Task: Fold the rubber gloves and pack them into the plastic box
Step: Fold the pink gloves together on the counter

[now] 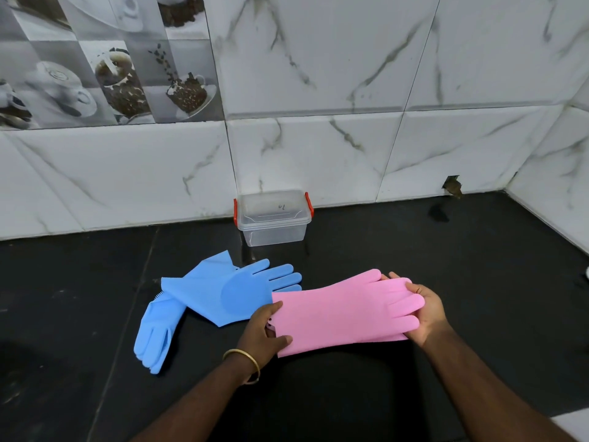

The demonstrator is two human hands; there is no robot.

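Observation:
A pink rubber glove (341, 311) lies stretched sideways on the black counter, cuff to the left, fingers to the right. My left hand (264, 330) pinches its cuff end, thumb on top. My right hand (425, 309) grips its finger end. Two blue rubber gloves lie to the left: one (229, 288) flat with fingers pointing right, partly under the pink cuff, the other (157, 330) with fingers pointing down-left. A clear plastic box (274, 218) with red latches and its lid on stands against the wall behind them.
The black counter (414, 250) ends at white marble-look wall tiles behind and on the right. A chipped hole (452, 186) sits at the wall's base at right. A gold bangle (245, 362) circles my left wrist.

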